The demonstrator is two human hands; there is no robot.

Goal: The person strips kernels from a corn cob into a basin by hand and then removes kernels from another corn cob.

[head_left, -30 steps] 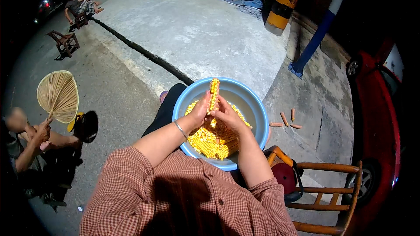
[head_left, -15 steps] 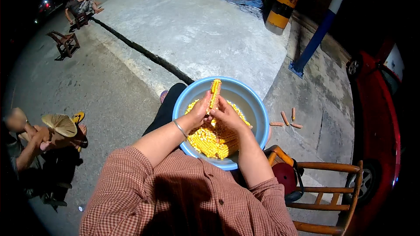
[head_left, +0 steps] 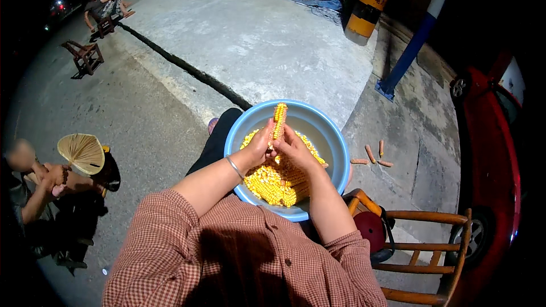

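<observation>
An ear of dried corn [head_left: 280, 115] stands nearly upright between my two hands, its upper part still bearing yellow kernels and part of its side bare. My left hand [head_left: 260, 143] is closed round its lower part, a bracelet on that wrist. My right hand [head_left: 293, 149] grips the same ear from the other side, thumb against it. Below them a blue basin [head_left: 339, 156] rests on my lap. Inside lie loose yellow kernels [head_left: 310, 146] and several whole corn ears [head_left: 264, 185], partly hidden under my forearms.
Several stripped cobs [head_left: 370, 153] lie on the concrete to the right. A wooden chair [head_left: 429, 245] with a dark red bag [head_left: 371, 232] stands at my right; beyond is a red car [head_left: 489, 159]. At left a seated person holds a fan [head_left: 81, 152]. A blue-and-white pole [head_left: 410, 51] rises ahead.
The seated person's fan at left has swung slightly right and up. My hands and the corn ear stay almost in place, with only a slight shift of my right-hand fingers.
</observation>
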